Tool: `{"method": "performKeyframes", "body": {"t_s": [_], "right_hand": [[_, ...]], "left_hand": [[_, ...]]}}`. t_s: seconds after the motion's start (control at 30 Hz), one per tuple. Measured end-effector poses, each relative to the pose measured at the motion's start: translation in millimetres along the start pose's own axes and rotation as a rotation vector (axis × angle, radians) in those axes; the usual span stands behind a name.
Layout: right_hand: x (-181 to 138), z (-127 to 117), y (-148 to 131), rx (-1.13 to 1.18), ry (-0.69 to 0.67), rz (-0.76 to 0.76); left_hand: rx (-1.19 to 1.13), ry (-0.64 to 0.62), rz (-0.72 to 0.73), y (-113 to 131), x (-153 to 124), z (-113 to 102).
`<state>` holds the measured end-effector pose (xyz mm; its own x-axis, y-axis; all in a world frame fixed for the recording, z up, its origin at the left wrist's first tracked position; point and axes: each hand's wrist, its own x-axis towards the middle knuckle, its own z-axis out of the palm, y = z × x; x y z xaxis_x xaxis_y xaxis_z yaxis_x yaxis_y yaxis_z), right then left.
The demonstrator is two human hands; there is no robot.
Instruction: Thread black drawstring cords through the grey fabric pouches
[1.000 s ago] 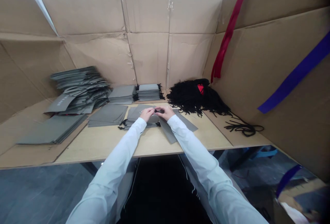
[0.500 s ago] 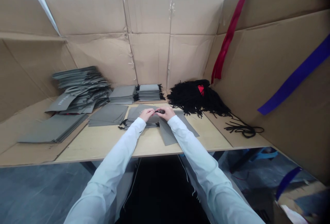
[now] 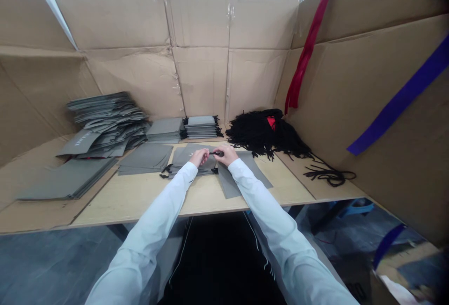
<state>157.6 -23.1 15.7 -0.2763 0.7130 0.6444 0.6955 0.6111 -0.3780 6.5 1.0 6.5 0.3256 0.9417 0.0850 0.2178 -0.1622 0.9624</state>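
Note:
Both hands meet over a flat grey paper bag (image 3: 242,178) on the wooden table (image 3: 147,197). My left hand (image 3: 199,156) is closed in a pinch at the end of a short black cord (image 3: 216,153). My right hand (image 3: 227,154) is closed on the other end of that cord. Under the left hand lies a small stack of grey bags (image 3: 187,157) with black cords sticking out at its near edge.
A heap of black cords (image 3: 266,133) lies at the back right, with loose cords (image 3: 329,175) nearer. Stacks of grey bags (image 3: 105,120) stand at the left and back (image 3: 201,126). Cardboard walls (image 3: 203,47) enclose the table on three sides.
The hands stay at the same spot on the cord. The grey bag under the right hand has turned slightly; the view has shifted a little.

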Motion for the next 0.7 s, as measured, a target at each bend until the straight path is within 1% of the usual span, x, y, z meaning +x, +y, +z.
{"method": "performKeyframes", "body": {"t_s": [0.07,0.17,0.23,0.33,0.4,0.53,0.6,0.7], "right_hand": [[-0.1,0.0,-0.3,0.005,0.013,-0.010],[-0.3,-0.2,-0.7,0.025,0.035,-0.026],[-1.0,-1.2,-0.6,0.050,0.044,-0.013],[-2.5,-4.1,0.3,0.059,0.038,0.021],[-3.1,-5.6,1.5,0.011,0.018,0.038],[-2.5,-5.5,3.4,-0.088,-0.018,0.073],[-2.0,-4.3,3.6,-0.082,-0.051,0.093],[-1.7,-2.3,3.9,-0.057,-0.101,0.131]], "left_hand": [[-0.055,-0.021,-0.030,-0.1,-0.1,2.2],[-0.026,-0.109,0.070,1.6,-2.1,4.2],[0.010,-0.133,0.138,3.1,-3.5,4.3],[0.032,-0.101,0.187,4.3,-4.2,2.5],[0.062,-0.060,0.212,4.4,-4.3,0.8],[0.230,0.009,0.257,4.3,-6.1,-1.1],[0.313,0.020,0.277,4.3,-7.5,-1.1],[0.371,0.032,0.295,4.5,-8.9,-0.6]]}}
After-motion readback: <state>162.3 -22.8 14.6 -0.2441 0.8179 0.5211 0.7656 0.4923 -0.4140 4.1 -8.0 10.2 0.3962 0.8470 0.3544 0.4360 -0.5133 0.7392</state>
